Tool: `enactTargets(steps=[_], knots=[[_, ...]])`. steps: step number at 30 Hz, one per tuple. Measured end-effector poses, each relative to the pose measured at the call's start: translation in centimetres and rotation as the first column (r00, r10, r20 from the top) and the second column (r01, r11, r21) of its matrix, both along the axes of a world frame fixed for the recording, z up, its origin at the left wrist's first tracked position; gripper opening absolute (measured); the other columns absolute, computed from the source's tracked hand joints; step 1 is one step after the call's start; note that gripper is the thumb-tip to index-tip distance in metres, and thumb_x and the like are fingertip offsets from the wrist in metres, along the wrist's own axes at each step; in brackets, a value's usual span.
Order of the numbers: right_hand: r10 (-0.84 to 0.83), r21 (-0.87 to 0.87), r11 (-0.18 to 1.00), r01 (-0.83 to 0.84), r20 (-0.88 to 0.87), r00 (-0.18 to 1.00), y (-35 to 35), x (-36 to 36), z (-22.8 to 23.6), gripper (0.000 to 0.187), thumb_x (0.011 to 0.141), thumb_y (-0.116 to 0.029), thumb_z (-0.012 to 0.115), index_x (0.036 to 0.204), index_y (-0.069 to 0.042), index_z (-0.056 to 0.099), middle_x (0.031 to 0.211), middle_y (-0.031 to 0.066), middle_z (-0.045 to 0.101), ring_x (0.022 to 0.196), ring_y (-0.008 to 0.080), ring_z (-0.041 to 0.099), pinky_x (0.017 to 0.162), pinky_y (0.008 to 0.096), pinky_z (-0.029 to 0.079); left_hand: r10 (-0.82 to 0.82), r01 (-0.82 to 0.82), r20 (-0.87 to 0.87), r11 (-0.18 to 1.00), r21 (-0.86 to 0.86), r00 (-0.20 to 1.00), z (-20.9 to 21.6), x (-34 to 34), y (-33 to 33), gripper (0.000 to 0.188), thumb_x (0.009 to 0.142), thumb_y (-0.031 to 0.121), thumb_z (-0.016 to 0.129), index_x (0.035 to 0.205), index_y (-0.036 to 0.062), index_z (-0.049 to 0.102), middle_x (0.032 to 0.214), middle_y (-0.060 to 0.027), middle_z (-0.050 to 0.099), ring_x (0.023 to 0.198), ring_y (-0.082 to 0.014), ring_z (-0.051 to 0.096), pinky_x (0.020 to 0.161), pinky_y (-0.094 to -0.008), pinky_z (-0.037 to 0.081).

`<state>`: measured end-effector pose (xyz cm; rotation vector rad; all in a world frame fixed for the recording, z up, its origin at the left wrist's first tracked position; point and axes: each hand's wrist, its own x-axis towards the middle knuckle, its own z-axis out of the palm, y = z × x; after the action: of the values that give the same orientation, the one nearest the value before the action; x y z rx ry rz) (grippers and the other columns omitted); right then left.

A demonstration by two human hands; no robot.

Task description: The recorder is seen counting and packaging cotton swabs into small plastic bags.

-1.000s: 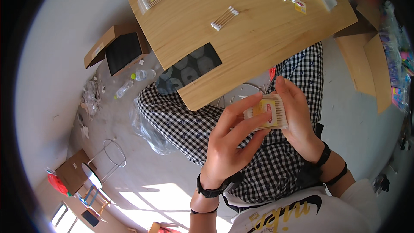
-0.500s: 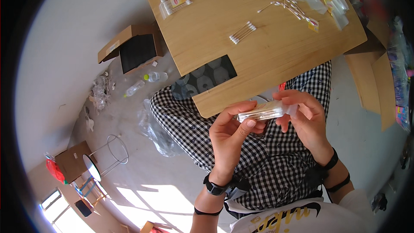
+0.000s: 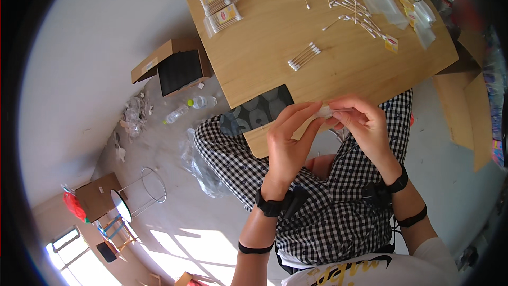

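Note:
A small clear bag of cotton swabs [image 3: 324, 112] is held up over my lap, near the table's front edge. My left hand [image 3: 290, 139] pinches one end of it between thumb and fingers. At the other end, my right hand [image 3: 365, 130] has its thumb and fingertips closed on the bag. Fingers cover most of the bag, so the swabs inside barely show. Beyond my hands, a neat row of cotton swabs [image 3: 305, 56] lies on the wooden table [image 3: 264, 47].
Loose cotton swabs [image 3: 354, 10] are scattered farther back, beside empty clear bags [image 3: 383, 6] and a yellow card [image 3: 391, 43]. Filled swab packs [image 3: 222, 18] line the table's left side. Open cardboard boxes [image 3: 182, 66] and plastic bottles [image 3: 202, 102] are on the floor.
The bag has tipped, so its swabs, plainly seen before, are now mostly behind my fingers. Both hands have moved slightly up and closer together, and my right fingers have closed in.

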<state>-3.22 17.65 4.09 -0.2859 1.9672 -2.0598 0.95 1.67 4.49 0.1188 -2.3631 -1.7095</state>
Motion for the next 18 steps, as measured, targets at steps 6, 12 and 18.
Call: enactTargets(steps=[6,12,18], knots=[[0.065,0.03,0.997,-0.068,0.089,0.994,0.0,-0.4,0.2,0.009,0.086,-0.001,0.059,0.093,0.002,0.063,0.096,0.0074,0.064,0.082,0.0154,0.067,0.061,0.0209,0.053,-0.012,0.0,0.073,0.986,0.164,0.997,-1.1,0.1,-0.3,0.02,0.076,-0.005,0.067,0.095,0.0008,0.069,0.098,-0.0101,0.066,0.09,-0.0169,0.062,0.077,-0.0247,0.049],[0.056,0.132,0.99,-0.042,-0.108,0.993,-0.1,-0.8,-0.5,0.007,0.085,-0.001,0.06,0.089,0.003,0.064,0.091,0.0084,0.065,0.08,0.0148,0.066,0.064,0.0212,0.053,0.045,-0.05,-0.123,0.998,-0.038,0.991,-2.1,0.1,0.1,0.018,0.076,-0.007,0.065,0.092,0.0004,0.069,0.095,-0.01,0.066,0.084,-0.0195,0.064,0.072,-0.0265,0.051],[0.019,0.087,0.996,-0.019,-0.005,1.0,0.1,-0.5,-0.5,0.007,0.085,-0.003,0.061,0.088,0.002,0.064,0.09,0.0077,0.066,0.079,0.0136,0.066,0.062,0.0212,0.052,0.095,-0.092,-0.053,0.995,0.048,0.994,-2.6,0.8,0.8,0.013,0.077,-0.006,0.065,0.089,-0.0007,0.068,0.095,-0.01,0.066,0.087,-0.0193,0.063,0.075,-0.0266,0.05]])
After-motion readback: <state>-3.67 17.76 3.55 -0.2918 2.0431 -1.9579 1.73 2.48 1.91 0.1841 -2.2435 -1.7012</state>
